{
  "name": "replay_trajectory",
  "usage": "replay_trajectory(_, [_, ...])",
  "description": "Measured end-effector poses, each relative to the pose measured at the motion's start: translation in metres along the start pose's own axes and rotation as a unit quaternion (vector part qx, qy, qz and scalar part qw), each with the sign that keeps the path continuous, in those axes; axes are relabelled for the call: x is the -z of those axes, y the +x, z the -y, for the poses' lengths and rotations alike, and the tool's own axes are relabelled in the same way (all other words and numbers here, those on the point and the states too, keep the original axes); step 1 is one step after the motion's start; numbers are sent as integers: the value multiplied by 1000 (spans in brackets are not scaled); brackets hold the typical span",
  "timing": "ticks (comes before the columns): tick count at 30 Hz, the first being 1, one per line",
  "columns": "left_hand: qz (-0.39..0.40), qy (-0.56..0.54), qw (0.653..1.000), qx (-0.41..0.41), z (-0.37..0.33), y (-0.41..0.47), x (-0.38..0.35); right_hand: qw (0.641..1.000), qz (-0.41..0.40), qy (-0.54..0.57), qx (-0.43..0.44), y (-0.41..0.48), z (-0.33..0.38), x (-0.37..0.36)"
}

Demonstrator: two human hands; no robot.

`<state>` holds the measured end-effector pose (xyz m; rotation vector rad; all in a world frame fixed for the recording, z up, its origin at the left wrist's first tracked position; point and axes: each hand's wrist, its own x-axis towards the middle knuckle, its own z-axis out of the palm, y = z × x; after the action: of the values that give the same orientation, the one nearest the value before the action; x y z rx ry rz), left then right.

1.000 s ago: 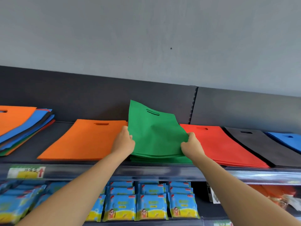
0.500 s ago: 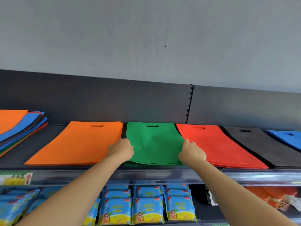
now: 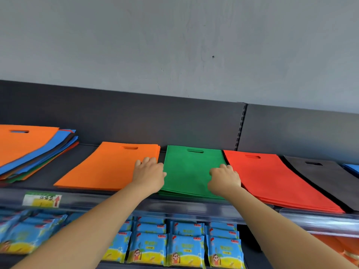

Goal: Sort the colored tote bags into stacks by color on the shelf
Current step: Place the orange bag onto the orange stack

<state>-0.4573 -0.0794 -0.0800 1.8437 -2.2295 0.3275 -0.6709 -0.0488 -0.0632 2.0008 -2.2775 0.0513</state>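
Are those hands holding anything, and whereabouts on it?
Nothing is lifted. The left hand lies open along the left edge of the green stack; the right hand curls at its right edge, but a real grip cannot be told.

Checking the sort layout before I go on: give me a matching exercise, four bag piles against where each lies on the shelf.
Things:
1. mixed pile
2. orange stack
3. green stack
4. black stack

Places:
A. directly right of the red stack
B. far left end of the shelf
C. fingers of the left hand rest on it
D. directly left of the red stack

Pairs: 1-B, 2-C, 3-D, 4-A.
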Motion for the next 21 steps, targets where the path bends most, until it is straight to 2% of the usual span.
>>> replay_trajectory(8, [-21,51,996,66,80,-39,28,983,-24,100,155,8,96,10])
replay_trajectory(21, [-26,119,970,208,263,-121,61,921,-11,155,357,-17,303,25])
